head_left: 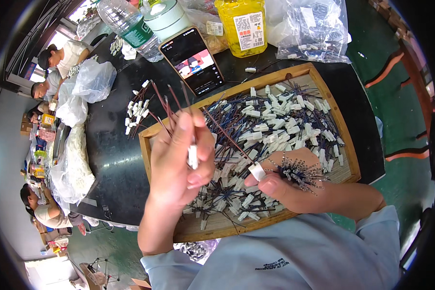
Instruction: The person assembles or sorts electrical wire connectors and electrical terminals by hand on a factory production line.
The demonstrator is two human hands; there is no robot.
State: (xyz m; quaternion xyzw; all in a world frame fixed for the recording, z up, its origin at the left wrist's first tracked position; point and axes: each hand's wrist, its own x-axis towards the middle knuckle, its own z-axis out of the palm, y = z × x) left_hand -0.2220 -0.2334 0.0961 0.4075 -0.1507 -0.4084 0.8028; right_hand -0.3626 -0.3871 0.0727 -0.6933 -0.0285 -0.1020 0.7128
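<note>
My left hand (181, 159) is closed around several thin brown wires (168, 108), their ends sticking up past my fingers. Under those fingers hangs a white connector (193, 157). Farther right, my right hand (295, 195) pinches another white connector (257, 171) between thumb and finger; a brown wire slants up and left from it toward my left hand. The same right hand grips a thick bundle of dark wires (299, 173) with bare metal terminals fanned out. Beneath both hands, a wood-rimmed tray (324, 92) holds a heap of white connectors on dark wires (270, 125).
A small pile of wired connectors (137, 112) lies left of the tray on the black table (116, 154). Behind stand a lit phone (191, 60), a clear bottle (130, 29), a yellow jug (241, 29) and plastic bags (314, 31). People sit at another table, far left.
</note>
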